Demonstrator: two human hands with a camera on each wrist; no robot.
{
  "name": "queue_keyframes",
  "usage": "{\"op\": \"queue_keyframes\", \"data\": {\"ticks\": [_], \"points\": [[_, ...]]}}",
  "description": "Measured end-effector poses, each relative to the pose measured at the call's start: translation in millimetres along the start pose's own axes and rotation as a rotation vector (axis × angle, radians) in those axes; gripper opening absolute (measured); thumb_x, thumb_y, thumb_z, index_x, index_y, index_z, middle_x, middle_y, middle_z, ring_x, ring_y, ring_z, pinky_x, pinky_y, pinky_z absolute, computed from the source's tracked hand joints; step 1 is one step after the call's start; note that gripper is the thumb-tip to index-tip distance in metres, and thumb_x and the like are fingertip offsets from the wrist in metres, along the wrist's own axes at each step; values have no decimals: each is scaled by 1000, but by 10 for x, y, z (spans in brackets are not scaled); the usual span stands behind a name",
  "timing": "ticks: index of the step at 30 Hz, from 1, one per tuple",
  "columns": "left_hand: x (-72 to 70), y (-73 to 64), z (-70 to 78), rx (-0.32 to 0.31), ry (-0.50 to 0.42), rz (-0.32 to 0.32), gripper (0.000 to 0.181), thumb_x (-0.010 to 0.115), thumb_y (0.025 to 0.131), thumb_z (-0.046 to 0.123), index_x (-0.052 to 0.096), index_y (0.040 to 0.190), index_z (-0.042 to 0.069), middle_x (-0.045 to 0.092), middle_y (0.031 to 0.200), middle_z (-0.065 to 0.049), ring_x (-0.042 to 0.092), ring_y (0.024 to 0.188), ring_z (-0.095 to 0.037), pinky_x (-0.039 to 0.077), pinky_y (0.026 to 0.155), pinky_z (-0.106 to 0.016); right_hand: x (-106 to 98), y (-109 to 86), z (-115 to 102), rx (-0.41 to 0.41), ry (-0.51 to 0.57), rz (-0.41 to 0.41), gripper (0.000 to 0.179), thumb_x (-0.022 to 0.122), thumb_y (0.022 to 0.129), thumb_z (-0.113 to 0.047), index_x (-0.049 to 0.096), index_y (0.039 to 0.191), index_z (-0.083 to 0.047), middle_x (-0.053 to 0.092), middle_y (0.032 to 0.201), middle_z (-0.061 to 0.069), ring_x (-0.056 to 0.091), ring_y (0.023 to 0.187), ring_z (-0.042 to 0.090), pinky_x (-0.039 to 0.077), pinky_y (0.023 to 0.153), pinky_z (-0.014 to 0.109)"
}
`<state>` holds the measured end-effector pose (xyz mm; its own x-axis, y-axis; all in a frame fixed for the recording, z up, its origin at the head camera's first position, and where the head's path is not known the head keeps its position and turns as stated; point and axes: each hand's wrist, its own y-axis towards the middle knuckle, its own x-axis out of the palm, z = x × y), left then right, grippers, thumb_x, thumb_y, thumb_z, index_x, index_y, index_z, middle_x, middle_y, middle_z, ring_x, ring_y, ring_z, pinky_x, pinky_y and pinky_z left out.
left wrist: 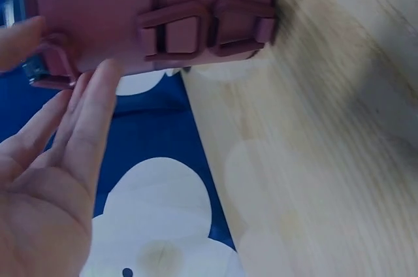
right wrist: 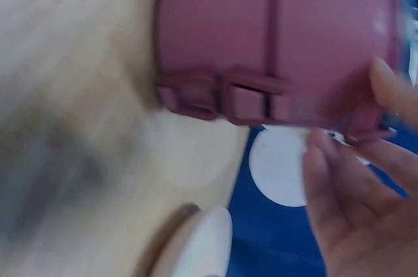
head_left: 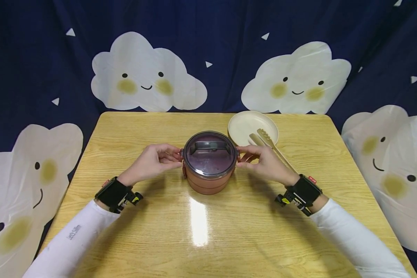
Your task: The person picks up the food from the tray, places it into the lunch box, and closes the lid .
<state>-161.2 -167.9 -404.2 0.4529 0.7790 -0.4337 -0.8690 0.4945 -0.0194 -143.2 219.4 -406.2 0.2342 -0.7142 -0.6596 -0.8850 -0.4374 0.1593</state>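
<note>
A round, reddish-brown stacked lunch box [head_left: 208,185] with a dark see-through lid [head_left: 210,158] is in the middle of the table, upright. A grey carrying handle [head_left: 210,145] spans the lid's top. My left hand [head_left: 156,162] holds the left side at lid height, thumb and fingers about the upper clip [left wrist: 57,63]. Opposite it, my right hand [head_left: 264,162] holds the upper clip [right wrist: 367,123] on the right side between thumb and fingers. Lower clips [left wrist: 176,32] show on the box's wall in both wrist views, with no fingers on them.
Behind the box to the right stands a cream plate [head_left: 243,125]. Wooden-coloured tongs or serving utensils [head_left: 269,139] lie across its rim, partly behind my right hand. A dark blue curtain [head_left: 222,31] with cloud faces hangs beyond the wooden table's [head_left: 139,127] edges.
</note>
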Motion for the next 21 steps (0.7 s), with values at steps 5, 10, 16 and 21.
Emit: {"op": "queue_keyframes", "data": {"ticks": [5,10,16,21], "points": [[-49,-25,177,-118,53,-4,45,69,103,29,67,136,-2,77,121,-18,77,107,-26,62,95,-36,-136,-6,-145,141,31,-28,37,72,100,-15,71,134,-3,77,125,16,75,94,14,60,83,26],[-50,16,327,-274,96,42,60,62,102,58,71,131,6,79,116,-15,78,99,-21,60,100,-46,-227,63,-298,362,183,-29,47,65,105,-34,70,131,5,74,124,27,79,93,20,65,84,29],[-36,50,413,-391,96,22,73,61,99,66,68,135,2,77,124,-16,79,105,-24,58,104,-47,-245,146,-380,504,203,-69,63,62,104,-50,70,127,7,75,119,28,79,93,26,66,83,34],[-30,97,425,-423,41,11,75,65,97,64,68,133,-2,78,121,-17,80,102,-22,61,101,-43,-194,189,-425,544,205,-84,59,68,101,-51,74,121,4,80,105,17,78,87,19,66,81,33]]}}
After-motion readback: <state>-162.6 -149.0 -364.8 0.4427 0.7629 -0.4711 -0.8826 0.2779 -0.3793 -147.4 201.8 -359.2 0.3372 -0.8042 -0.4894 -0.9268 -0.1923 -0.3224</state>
